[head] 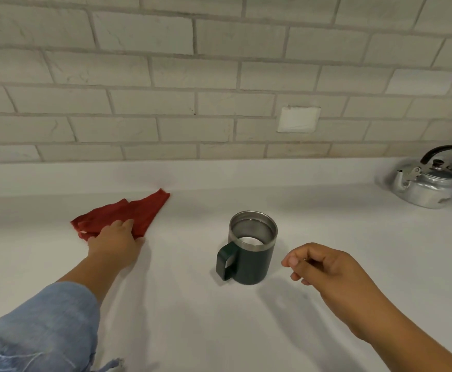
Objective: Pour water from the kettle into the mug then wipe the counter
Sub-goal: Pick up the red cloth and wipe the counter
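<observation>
With the dull silver metal kettle (427, 185) set down far beyond the loosely curled, empty right hand (324, 267), the dark green steel-lined mug (249, 248) seems filled, while left hand (114, 241) fingers press the crumpled red cloth (128, 213) flat, wiping apparently under way.

Mug (251, 248) mid-counter (354, 251); cloth (128, 213) to mug's left, kettle (426, 183) behind mug, far right.

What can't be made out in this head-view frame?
- Water level in the dark green steel-lined mug: the interior is only glare.
- Right side of the silver metal kettle: cut by the frame edge.
- Left hand fingertips: whether gripping or pressing the red cloth is unclear.
</observation>
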`<state>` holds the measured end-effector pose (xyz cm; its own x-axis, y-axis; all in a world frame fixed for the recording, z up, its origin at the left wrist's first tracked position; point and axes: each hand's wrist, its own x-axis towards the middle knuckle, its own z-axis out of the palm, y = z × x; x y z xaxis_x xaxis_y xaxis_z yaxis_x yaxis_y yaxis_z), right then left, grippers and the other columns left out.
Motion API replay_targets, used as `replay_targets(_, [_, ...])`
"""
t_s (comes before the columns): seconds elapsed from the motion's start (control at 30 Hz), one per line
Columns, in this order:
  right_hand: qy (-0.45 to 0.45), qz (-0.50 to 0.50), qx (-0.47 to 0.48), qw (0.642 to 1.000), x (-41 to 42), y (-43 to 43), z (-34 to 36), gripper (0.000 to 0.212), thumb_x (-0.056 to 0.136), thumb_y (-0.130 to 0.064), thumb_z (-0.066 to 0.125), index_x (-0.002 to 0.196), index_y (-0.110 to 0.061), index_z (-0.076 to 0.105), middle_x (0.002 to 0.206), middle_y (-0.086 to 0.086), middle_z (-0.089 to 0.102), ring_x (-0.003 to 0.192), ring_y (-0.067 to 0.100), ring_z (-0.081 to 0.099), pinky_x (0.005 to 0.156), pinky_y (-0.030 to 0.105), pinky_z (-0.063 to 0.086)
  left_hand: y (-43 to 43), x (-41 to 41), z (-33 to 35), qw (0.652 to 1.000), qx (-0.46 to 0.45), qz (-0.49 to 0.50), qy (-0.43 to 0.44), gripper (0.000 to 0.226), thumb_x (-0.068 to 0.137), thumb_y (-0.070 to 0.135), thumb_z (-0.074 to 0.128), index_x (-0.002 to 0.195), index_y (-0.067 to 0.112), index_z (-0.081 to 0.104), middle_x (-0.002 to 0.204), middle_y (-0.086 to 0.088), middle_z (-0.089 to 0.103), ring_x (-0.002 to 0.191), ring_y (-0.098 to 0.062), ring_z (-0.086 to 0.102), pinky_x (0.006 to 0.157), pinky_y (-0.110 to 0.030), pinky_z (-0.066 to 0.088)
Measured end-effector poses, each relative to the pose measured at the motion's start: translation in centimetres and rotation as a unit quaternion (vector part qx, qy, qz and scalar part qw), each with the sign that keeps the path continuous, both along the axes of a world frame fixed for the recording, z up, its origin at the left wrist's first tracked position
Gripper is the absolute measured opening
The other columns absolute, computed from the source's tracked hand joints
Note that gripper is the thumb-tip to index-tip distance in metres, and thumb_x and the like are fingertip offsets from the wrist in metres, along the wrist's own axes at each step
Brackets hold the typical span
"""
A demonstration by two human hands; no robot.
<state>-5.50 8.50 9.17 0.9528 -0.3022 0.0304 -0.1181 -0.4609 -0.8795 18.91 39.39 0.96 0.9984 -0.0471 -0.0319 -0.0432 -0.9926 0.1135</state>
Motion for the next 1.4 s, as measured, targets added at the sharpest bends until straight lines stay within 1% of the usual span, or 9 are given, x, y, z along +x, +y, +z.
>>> replay_targets(0.2, [-0.009,0.003,0.006,1.0,-0.1,0.1,0.3,0.02,0.089,-0.028,0.06,0.074,-0.036,0.071,0.08,-0.017,0.07,0.076,-0.001,0.064,0.071,0.02,0.044,0.1,0.1,1.4,0.984,-0.128,0.121,0.016,0.06,0.092,0.036,0.048,0.139,0.004,0.029,0.123,-0.025,0.056,0.112,-0.042,0.054,0.091,-0.048,0.044])
replay_targets(0.33, [0.005,0.016,-0.01,1.0,-0.3,0.4,0.0,0.018,0.087,-0.029,0.059,0.075,-0.037,0.071,0.081,-0.012,0.071,0.077,0.003,0.065,0.073,0.021,0.049,0.7,-0.5,2.2,0.984,-0.059,0.151,0.075,0.062,0.083,0.036,0.063,0.128,-0.002,0.043,0.115,-0.023,0.06,0.106,-0.039,0.057,0.09,-0.046,0.048])
replay_targets(0.47, [0.022,0.041,-0.024,0.999,-0.7,0.7,-0.5,0.019,0.088,-0.026,0.061,0.074,-0.034,0.071,0.082,-0.017,0.07,0.078,0.003,0.065,0.071,0.014,0.047,1.4,-1.8,2.0,0.99,-0.061,0.127,-0.022,0.042,0.076,0.039,0.068,0.111,0.016,0.06,0.099,-0.012,0.054,0.096,-0.034,0.056,0.076,-0.044,0.05])
replay_targets(0.57, [0.027,0.064,-0.036,0.997,-0.8,1.2,-0.8,0.019,0.088,-0.027,0.062,0.074,-0.036,0.07,0.084,-0.02,0.068,0.079,0.003,0.063,0.067,0.009,0.045,1.7,-2.1,1.6,0.975,-0.19,0.094,-0.06,0.03,0.08,0.032,0.066,0.103,0.012,0.063,0.09,-0.009,0.058,0.084,-0.03,0.054,0.074,-0.04,0.047])
replay_targets(0.8, [0.041,0.118,-0.034,0.992,-0.6,2.4,-0.9,0.016,0.088,-0.029,0.061,0.077,-0.034,0.071,0.086,-0.021,0.068,0.079,0.004,0.062,0.069,0.012,0.046,3.2,-5.1,5.7,0.786,-0.611,0.049,-0.083,0.009,0.09,0.02,0.056,0.088,0.028,0.052,0.09,-0.008,0.059,0.079,-0.027,0.057,0.076,-0.045,0.051])
replay_targets(1.03, [0.048,0.171,0.025,0.984,0.1,4.3,0.2,0.011,0.088,-0.031,0.061,0.085,-0.036,0.07,0.092,-0.002,0.072,0.079,0.006,0.065,0.074,0.02,0.05,2.8,-10.2,12.1,0.692,-0.72,-0.043,-0.024,0.023,0.089,0.007,0.056,0.088,0.029,0.054,0.071,0.001,0.057,0.06,-0.012,0.057,0.056,-0.032,0.048])
replay_targets(1.17, [0.063,0.232,0.098,0.966,0.0,6.0,1.0,0.016,0.089,-0.028,0.059,0.098,-0.036,0.069,0.099,-0.007,0.073,0.081,0.008,0.068,0.072,0.021,0.049,0.5,-13.3,14.5,0.662,-0.747,-0.064,-0.022,0.036,0.089,-0.004,0.05,0.095,0.032,0.051,0.067,0.0,0.057,0.057,-0.012,0.06,0.048,-0.026,0.052])
replay_targets(1.3, [0.128,0.258,0.183,0.94,-0.8,6.7,1.5,0.021,0.088,-0.038,0.059,0.106,-0.031,0.068,0.105,-0.003,0.074,0.086,0.015,0.07,0.072,0.027,0.053,-3.0,-16.5,15.8,0.636,-0.766,-0.096,-0.003,0.038,0.09,-0.004,0.048,0.1,0.033,0.049,0.074,-0.005,0.056,0.076,-0.022,0.059,0.077,-0.049,0.055])
replay_targets(1.4, [0.237,0.205,0.237,0.919,-1.3,6.6,1.7,0.07,0.067,-0.071,0.064,0.126,-0.034,0.055,0.131,-0.006,0.06,0.107,0.016,0.066,0.083,0.036,0.057,-5.3,-18.5,16.2,0.57,-0.806,-0.133,0.087,0.034,0.086,-0.001,0.05,0.105,0.028,0.049,0.075,-0.007,0.056,0.084,-0.027,0.056,0.089,-0.057,0.047])
